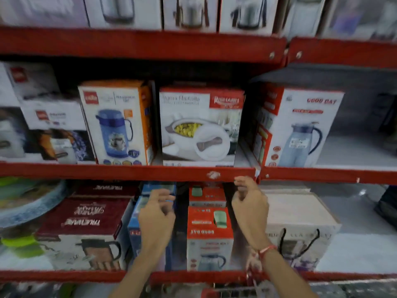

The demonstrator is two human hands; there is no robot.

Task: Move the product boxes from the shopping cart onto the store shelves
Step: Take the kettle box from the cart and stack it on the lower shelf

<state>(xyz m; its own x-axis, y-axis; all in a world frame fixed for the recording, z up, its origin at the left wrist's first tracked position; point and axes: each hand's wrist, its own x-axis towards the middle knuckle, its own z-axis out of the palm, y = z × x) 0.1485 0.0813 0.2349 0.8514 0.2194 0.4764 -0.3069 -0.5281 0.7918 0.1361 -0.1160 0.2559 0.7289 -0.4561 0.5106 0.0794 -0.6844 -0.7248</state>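
Hovering empty with fingers loosely curled at lower centre, the left hand [155, 214] and right hand [249, 203] (red thread at its wrist) flank a red Good Day box [209, 237] on the lower shelf [64, 275], the casserole box [200, 125] above, the cart [232, 291] at the bottom edge.

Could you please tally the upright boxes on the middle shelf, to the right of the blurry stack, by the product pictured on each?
Blue flask box: 1
White casserole box: 1
Blue jug box: 1
Total: 3
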